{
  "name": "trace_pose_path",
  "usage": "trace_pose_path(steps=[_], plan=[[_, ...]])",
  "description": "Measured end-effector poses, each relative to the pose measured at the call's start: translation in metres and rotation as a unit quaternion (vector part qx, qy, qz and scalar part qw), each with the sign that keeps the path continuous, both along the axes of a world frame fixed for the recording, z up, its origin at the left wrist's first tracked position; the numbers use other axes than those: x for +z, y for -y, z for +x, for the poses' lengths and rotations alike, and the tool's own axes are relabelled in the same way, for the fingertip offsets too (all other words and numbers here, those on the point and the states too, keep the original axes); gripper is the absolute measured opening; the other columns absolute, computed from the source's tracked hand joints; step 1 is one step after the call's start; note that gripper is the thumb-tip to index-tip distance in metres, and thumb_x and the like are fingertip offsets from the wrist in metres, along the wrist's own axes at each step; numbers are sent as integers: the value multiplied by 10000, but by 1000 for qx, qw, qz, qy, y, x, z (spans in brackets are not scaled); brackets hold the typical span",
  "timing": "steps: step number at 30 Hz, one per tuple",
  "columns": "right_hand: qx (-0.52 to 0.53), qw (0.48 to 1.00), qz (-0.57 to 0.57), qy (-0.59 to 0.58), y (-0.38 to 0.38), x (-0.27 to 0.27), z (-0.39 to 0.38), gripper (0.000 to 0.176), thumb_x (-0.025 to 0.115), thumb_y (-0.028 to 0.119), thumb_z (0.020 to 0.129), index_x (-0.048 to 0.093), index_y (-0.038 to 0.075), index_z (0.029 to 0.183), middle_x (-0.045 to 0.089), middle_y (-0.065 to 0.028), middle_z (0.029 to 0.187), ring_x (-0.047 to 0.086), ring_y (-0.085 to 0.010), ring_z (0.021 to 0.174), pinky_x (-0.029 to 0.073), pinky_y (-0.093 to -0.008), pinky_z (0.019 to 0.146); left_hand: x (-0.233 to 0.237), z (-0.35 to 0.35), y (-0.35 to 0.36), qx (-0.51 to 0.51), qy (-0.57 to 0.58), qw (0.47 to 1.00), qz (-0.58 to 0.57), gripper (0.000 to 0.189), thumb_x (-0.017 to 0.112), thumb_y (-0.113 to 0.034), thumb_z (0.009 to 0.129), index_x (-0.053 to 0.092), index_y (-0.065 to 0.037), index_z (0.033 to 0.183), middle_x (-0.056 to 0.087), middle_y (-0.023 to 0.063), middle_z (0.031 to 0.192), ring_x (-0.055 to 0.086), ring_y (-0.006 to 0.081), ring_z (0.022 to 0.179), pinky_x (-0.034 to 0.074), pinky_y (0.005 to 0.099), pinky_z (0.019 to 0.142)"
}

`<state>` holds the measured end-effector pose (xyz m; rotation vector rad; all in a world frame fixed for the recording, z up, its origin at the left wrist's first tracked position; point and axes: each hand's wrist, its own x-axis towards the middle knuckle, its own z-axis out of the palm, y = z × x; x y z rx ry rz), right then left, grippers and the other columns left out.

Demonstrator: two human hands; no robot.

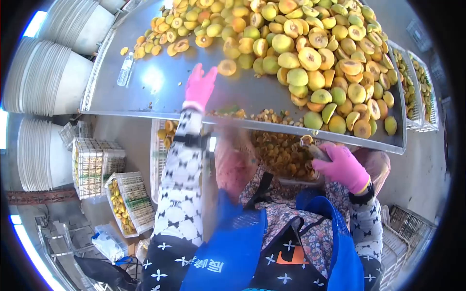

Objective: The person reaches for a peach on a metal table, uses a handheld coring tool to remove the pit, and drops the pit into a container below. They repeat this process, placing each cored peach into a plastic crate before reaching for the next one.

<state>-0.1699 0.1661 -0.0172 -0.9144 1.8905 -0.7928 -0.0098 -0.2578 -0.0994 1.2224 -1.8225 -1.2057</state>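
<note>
My left hand, in a pink glove, reaches over the metal table with its fingers apart and nothing in them. Just right of its fingertips is a peach half, cut face showing, in front of the big heap of halved peaches. Down by the table's front edge, my right hand, gloved in pink too, is closed around a short hand tool with a loop-like tip. Below that tip sits a container of brownish peach scraps. Small scraps lie along the table edge.
A clear plastic bottle lies on the table's left side. Stacks of white tubs stand at the left. Crates of fruit are on the floor at left, and more crates flank the table at right.
</note>
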Motion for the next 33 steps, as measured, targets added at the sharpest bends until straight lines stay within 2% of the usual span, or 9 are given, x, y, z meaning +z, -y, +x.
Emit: trace_pose_path(steps=[3, 6, 7, 11, 16, 19, 24, 30, 33], plan=[[55, 996, 48, -44, -19, 5, 2, 272, 691, 247, 856, 588, 2, 916, 639, -200, 763, 624, -403, 741, 494, -438, 664, -28, -59, 30, -88, 143, 986, -16, 599, 789, -209, 823, 551, -6, 1334, 629, 133, 1226, 619, 129, 975, 499, 262, 774], [145, 979, -18, -140, -38, -24, 3, 256, 675, 246, 883, 568, 20, 936, 642, -193, 778, 621, -405, 742, 496, -434, 660, 0, -58, 14, -252, 134, 935, 211, 613, 794, -193, 804, 534, -30, 1334, 642, 115, 1189, 632, 132, 899, 517, 282, 684], [139, 980, -48, -135, -35, -25, 4, 250, 665, 233, 899, 578, 32, 1021, 650, -188, 791, 631, -395, 743, 499, -433, 662, 7, -54, -6, -240, 135, 944, 182, 556, 761, -161, 819, 525, -41, 1308, 642, 108, 1141, 644, 197, 841, 532, 313, 625], [-5, 995, -77, 66, 7, 21, 16, 331, 664, 192, 904, 570, 24, 1173, 669, -183, 856, 657, -379, 809, 510, -437, 704, 42, -23, -89, -237, -116, 899, 349, 538, 694, -117, 832, 506, -48, 1331, 635, 118, 1103, 642, 256, 863, 544, 339, 702], [-53, 911, -338, -230, 50, 4, 54, 379, 686, 213, 894, 552, 38, 1203, 675, -188, 937, 666, -364, 833, 529, -436, 714, 89, -8, -194, -275, -330, 817, 384, 516, 618, -184, 862, 491, -13, 1332, 610, 149, 1153, 624, 270, 984, 515, 389, 882], [-62, 889, -345, -294, 52, -10, 59, 368, 680, 244, 897, 550, 60, 1188, 658, -169, 912, 661, -357, 809, 525, -455, 692, 85, -4, -225, -290, -273, 885, 242, 433, 527, -251, 973, 478, 5, 1319, 605, 170, 1220, 610, 252, 1066, 498, 372, 935], [7, 880, -271, -390, 39, 0, 69, 294, 663, 248, 888, 534, 76, 1090, 613, -118, 833, 644, -325, 744, 498, -449, 633, 100, 9, -250, -200, -385, 791, 430, 355, 389, -267, 1073, 496, 0, 1281, 607, 176, 1213, 610, 236, 1104, 493, 355, 961], [50, 899, -177, -397, 31, -5, 73, 384, 711, 211, 837, 546, 49, 1143, 630, -92, 942, 650, -293, 850, 485, -434, 696, 89, 18, -261, -261, -239, 931, 85, 344, 521, -226, 1023, 516, 15, 1268, 595, 158, 1213, 617, 254, 1081, 517, 356, 924], [47, 900, -185, -393, 30, -10, 71, 375, 709, 201, 832, 543, 52, 1134, 629, -90, 928, 647, -295, 831, 471, -438, 689, 82, 22, -257, -318, -180, 906, -216, 330, 588, -62, 962, 517, 4, 1277, 584, 156, 1205, 627, 247, 1077, 527, 339, 904]])
